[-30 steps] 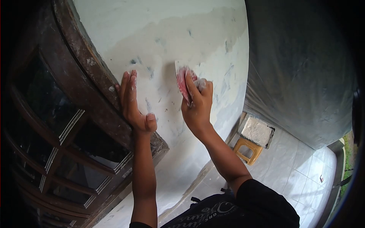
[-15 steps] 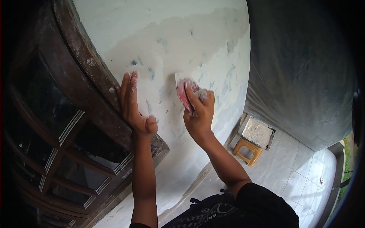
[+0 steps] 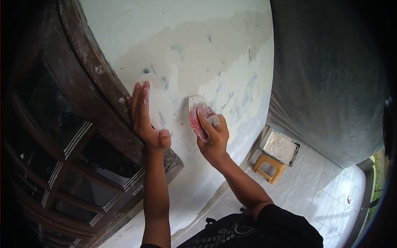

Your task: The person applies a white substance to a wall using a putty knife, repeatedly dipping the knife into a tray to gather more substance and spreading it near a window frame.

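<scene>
Fingers of my right hand [image 3: 214, 138] clenched a red, putty-smeared scraper [image 3: 199, 120] against the patchy, matte wall [image 3: 165, 45]; my open left hand [image 3: 149, 120] lay beside dark wooden framing [image 3: 97, 78]. Beyond sat a putty-filled tray [image 3: 281, 146], yellow plastic stool [image 3: 269, 168] and glossy tiles [image 3: 304, 182].

The wall [image 3: 165, 53] looks matt, with uneven patches and dark marks. The window frame [image 3: 101, 74] is brown, like wood, scuffed and rough at the edge. The stool [image 3: 269, 168] looks plastic. The sheet [image 3: 326, 82] is thin, wrinkled plastic. The floor tiles [image 3: 331, 186] are smooth and a little glossy.
</scene>
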{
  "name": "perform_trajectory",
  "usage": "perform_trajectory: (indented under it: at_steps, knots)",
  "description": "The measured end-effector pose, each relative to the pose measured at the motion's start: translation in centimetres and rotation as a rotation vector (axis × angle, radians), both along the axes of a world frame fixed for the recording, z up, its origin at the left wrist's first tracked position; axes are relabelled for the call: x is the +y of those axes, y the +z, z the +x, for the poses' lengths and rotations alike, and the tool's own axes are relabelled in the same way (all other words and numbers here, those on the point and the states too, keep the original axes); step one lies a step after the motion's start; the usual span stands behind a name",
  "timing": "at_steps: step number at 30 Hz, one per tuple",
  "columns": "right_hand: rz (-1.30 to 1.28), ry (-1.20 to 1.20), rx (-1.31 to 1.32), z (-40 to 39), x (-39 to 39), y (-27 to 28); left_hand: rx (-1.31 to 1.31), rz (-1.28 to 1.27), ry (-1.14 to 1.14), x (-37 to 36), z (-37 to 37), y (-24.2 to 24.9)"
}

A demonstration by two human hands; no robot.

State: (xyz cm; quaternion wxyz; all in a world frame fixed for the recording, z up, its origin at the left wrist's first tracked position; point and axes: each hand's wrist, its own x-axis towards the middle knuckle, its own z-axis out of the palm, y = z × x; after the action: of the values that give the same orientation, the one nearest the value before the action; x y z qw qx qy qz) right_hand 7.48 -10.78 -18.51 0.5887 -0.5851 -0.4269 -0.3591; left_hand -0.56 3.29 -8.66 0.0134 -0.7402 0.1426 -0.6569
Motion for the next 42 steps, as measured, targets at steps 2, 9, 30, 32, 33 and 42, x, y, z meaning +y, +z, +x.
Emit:
perform_trajectory:
  at_steps: [2, 9, 30, 32, 33, 42]
  knots:
    - [0.121, -0.056, 0.029, 2.1, 0.1, 3.4, 0.003, -0.012, -0.009, -0.1, 0.0, -0.2]
    - [0.076, -0.023, -0.004, 3.9, 2.8, 5.7, 0.022, 0.025, 0.054, -0.7, -0.4, 0.3]
    - [-0.006, 0.150, 0.062, -1.3, -0.5, 2.0, -0.010, -0.024, 0.003, -0.2, 0.1, -0.1]
    - [0.006, 0.178, 0.094, -1.6, -1.5, 3.2, -0.009, -0.020, -0.002, 0.0, 0.2, -0.1]
    - [0.047, 0.132, 0.074, -0.9, -1.8, 4.9, -0.013, -0.018, -0.011, 0.0, 0.2, -0.2]
    - [0.015, 0.068, -0.019, 0.7, 2.2, 5.2, 0.002, -0.015, 0.040, -0.2, -0.1, 0.0]
